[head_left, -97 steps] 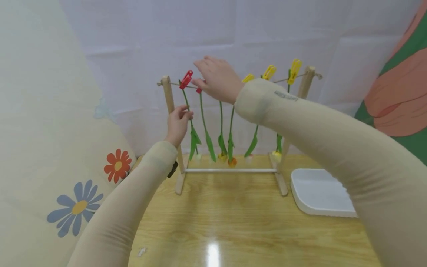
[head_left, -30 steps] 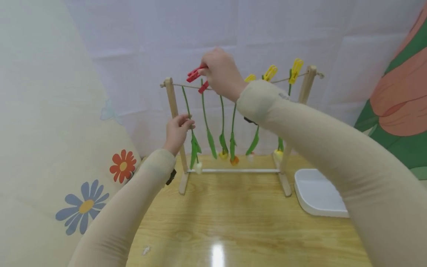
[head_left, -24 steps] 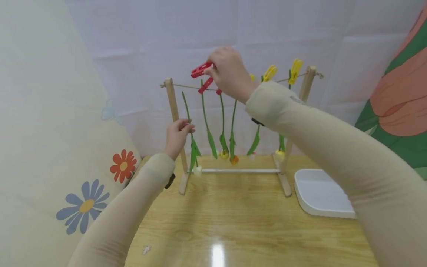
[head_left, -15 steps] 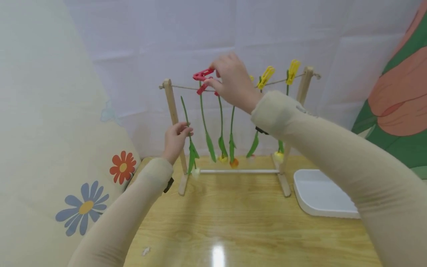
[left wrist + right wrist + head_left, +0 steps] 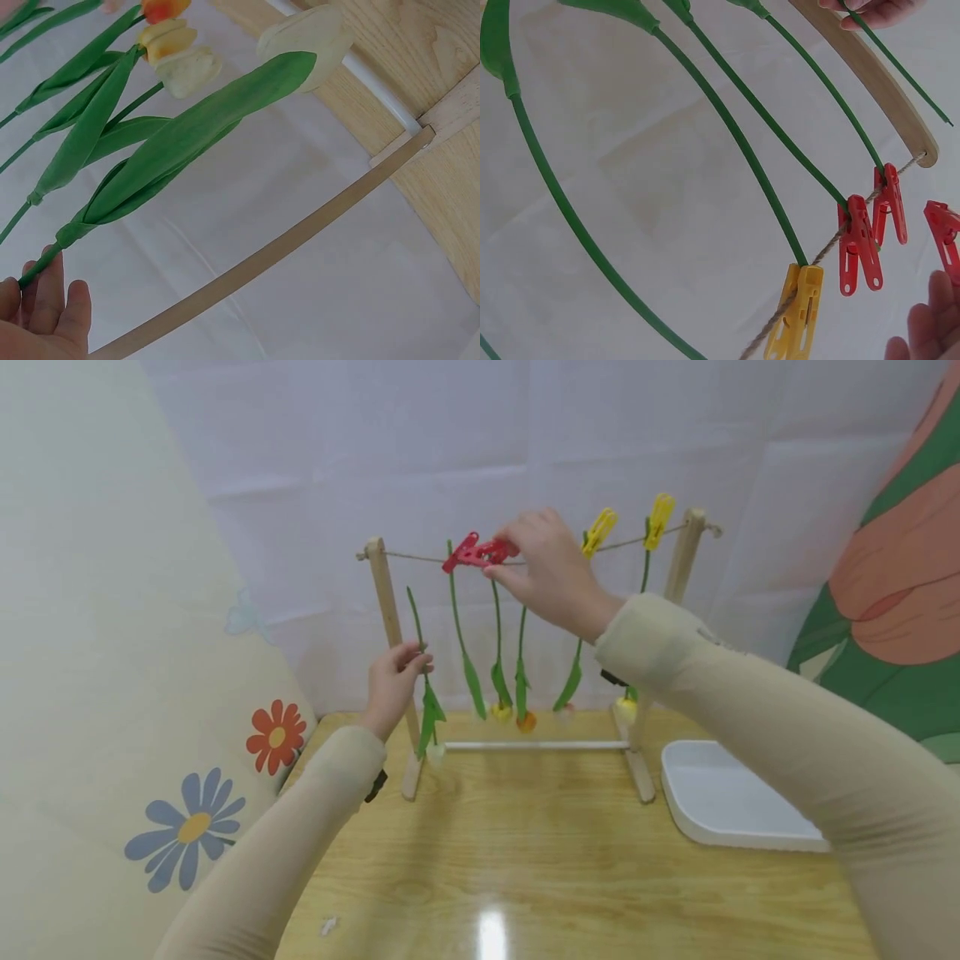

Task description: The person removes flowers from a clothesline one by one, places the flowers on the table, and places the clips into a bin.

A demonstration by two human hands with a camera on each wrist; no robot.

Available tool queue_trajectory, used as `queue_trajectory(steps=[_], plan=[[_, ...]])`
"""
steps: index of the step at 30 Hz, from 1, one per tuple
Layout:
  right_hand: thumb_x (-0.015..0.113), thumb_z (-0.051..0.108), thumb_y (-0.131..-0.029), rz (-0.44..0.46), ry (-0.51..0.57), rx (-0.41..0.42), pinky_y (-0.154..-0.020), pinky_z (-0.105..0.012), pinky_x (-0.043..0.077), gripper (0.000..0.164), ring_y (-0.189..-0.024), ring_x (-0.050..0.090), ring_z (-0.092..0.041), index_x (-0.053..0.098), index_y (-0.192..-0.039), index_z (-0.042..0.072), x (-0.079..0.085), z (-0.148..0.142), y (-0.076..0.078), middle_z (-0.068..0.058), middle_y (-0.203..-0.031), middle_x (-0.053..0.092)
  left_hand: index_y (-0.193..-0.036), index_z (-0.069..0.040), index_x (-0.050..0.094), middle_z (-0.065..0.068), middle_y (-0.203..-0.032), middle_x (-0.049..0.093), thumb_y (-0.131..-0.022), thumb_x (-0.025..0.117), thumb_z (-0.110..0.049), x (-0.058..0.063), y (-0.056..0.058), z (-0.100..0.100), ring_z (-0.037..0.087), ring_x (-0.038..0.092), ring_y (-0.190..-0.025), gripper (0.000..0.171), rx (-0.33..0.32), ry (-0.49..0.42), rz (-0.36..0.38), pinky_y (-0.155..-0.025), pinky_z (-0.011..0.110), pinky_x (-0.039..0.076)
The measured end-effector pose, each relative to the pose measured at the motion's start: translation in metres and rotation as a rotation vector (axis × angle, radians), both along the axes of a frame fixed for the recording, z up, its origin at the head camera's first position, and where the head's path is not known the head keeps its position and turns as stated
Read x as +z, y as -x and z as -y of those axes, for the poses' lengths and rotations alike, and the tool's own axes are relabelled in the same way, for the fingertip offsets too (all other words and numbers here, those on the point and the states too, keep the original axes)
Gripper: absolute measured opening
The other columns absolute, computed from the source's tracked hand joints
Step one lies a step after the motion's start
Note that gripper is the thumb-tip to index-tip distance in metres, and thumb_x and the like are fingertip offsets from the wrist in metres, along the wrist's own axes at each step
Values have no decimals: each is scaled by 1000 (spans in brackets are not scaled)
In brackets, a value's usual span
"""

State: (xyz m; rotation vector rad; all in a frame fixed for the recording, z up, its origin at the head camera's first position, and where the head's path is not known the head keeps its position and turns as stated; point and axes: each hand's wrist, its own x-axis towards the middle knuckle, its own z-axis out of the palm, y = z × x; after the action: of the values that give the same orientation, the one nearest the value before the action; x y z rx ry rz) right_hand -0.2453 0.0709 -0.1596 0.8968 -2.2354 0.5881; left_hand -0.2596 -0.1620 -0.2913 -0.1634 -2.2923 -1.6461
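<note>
My left hand (image 5: 392, 685) pinches the green stem of an artificial white tulip (image 5: 307, 49), which hangs blossom down beside the rack's left post. The stem's upper end is free, below the rope (image 5: 416, 557). Between thumb and fingers of my right hand (image 5: 551, 564) is a red clothespin (image 5: 943, 236), off the rope and in front of it. Two other red clothespins (image 5: 860, 244) grip the rope and stems. Further right, yellow clothespins (image 5: 600, 532) hold more tulips upside down; the right hand and sleeve cover part of that row.
A wooden rack (image 5: 386, 602) with a white bottom bar (image 5: 536, 745) stands on the wood-grain table (image 5: 540, 860). To its right lies a white tray (image 5: 738, 793), partly behind the right sleeve. White cloth (image 5: 337, 435) hangs behind. A flower-printed panel (image 5: 67, 677) borders the left.
The leftmost red clothespin has come off the rope in my right hand, which has moved right and down with it. The left hand has lowered the white tulip from the rope.
</note>
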Motion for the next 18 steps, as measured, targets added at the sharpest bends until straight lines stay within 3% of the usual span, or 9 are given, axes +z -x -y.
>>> queue_trajectory(steps=[7,18], plan=[[71,16,-95,-37,40,33,-87,-47,40,28,-92,49,-36,66,-109,-8,-9,-9,-5,-22,-94,62,-128,4,60,26,-123,66,-102,55,-3,-3,-4,4,35,68,-107,27,-8,13,-21,-108,37,50],[73,10,-92,-66,100,63,-86,-48,42,27,-93,50,-37,66,-109,-10,-22,-21,-10,-24,-96,64,-128,5,60,25,-122,67,-102,56,-3,-8,-12,5,35,68,-108,28,-20,39,-31,-108,38,49]])
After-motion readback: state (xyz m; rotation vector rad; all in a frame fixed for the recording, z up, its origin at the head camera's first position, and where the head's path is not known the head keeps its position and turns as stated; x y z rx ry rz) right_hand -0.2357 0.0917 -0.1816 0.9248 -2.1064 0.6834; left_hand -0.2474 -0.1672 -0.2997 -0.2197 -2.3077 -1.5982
